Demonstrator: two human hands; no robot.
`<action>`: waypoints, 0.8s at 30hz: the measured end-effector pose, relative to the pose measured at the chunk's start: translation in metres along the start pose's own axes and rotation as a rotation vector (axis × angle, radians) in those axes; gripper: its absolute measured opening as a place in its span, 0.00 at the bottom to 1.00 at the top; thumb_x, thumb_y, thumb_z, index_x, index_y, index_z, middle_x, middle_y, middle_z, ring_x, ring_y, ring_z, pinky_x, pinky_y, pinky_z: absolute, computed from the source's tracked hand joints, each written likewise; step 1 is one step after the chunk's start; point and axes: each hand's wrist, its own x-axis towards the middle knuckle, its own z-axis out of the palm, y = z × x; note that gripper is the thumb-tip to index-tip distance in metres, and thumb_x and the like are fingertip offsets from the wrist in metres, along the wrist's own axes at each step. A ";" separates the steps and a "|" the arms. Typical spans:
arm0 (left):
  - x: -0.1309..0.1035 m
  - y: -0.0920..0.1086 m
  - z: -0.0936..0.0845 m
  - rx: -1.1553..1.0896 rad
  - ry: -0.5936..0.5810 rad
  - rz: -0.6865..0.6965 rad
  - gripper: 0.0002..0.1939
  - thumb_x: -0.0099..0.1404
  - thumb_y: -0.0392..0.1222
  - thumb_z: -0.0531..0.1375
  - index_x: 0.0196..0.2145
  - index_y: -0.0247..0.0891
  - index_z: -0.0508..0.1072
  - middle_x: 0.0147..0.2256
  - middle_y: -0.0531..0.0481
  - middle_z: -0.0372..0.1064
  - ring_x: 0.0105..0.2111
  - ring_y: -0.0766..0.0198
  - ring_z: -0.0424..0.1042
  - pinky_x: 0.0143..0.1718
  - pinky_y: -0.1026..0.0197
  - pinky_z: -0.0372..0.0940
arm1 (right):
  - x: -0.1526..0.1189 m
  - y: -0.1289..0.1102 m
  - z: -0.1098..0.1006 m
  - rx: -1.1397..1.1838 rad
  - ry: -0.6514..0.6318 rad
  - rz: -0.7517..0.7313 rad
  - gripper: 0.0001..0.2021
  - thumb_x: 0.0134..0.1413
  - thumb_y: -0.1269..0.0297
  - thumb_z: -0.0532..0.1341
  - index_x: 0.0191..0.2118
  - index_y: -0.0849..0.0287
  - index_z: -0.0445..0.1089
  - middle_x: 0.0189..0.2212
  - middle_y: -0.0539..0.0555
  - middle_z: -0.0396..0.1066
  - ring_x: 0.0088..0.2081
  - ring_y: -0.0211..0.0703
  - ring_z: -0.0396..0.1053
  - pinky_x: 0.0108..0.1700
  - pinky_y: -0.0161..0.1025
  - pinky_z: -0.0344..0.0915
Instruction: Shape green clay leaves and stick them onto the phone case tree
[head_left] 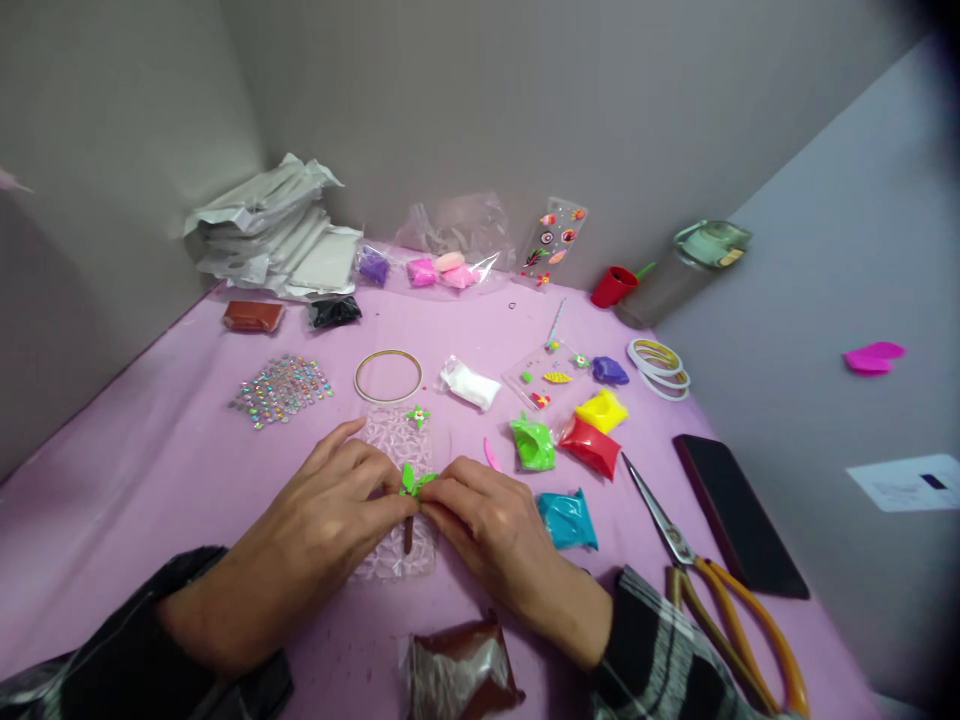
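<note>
Both hands meet over a clear textured phone case (pixel 382 560) lying on the pink cloth. A small palm tree of clay sits on it, with green leaves (pixel 408 477) above a brown trunk (pixel 408 536). My left hand (pixel 330 510) pinches at the left side of the leaves with thumb and forefinger. From the right, my right hand (pixel 487 515) pinches the green clay leaves too, fingertips pressed together. A green clay flower (pixel 418 417) with a white middle is near the case's top right corner.
Clay packets surround the hands: green (pixel 532 444), red (pixel 590 447), blue (pixel 568 519), white (pixel 469 383) and brown (pixel 461 670). Scissors (pixel 679 545) and a black phone (pixel 739 515) lie at right. Rhinestones (pixel 281 390) are scattered left; a bottle (pixel 675 275) stands behind.
</note>
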 end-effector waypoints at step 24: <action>0.000 -0.001 0.001 -0.012 0.017 0.022 0.10 0.72 0.31 0.55 0.43 0.41 0.75 0.36 0.51 0.69 0.40 0.61 0.67 0.64 0.40 0.48 | -0.008 0.002 -0.005 0.005 -0.050 -0.006 0.12 0.71 0.65 0.53 0.45 0.57 0.75 0.33 0.52 0.70 0.33 0.40 0.66 0.34 0.38 0.60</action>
